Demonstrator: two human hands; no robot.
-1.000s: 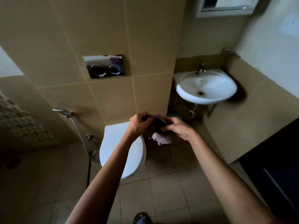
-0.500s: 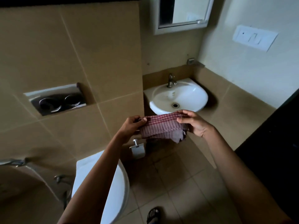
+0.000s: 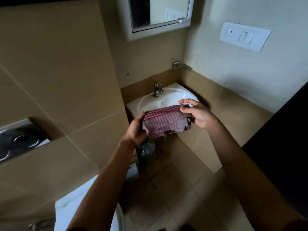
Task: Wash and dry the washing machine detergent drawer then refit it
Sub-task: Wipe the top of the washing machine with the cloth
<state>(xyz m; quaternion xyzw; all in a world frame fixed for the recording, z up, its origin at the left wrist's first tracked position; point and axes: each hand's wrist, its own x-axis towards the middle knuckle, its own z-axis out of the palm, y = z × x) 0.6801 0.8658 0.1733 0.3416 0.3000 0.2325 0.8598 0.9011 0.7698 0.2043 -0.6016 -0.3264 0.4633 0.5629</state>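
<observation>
A red-and-white checked cloth is stretched between my two hands in front of the white corner basin. My left hand grips its left end with curled fingers. My right hand pinches the right end between thumb and fingers. The cloth hangs in folds and may wrap something dark at its right end; I cannot tell what. No detergent drawer is plainly visible. A metal tap stands at the basin's back.
A white toilet sits at lower left, with a chrome flush plate in the tiled wall above. A plastic bottle stands under the basin. A mirror cabinet and switch panel are on the walls. A dark surface fills the right edge.
My view has risen and swung right, from the toilet toward the basin. The bunched cloth has been spread out between my hands, which now hold it closer to the basin.
</observation>
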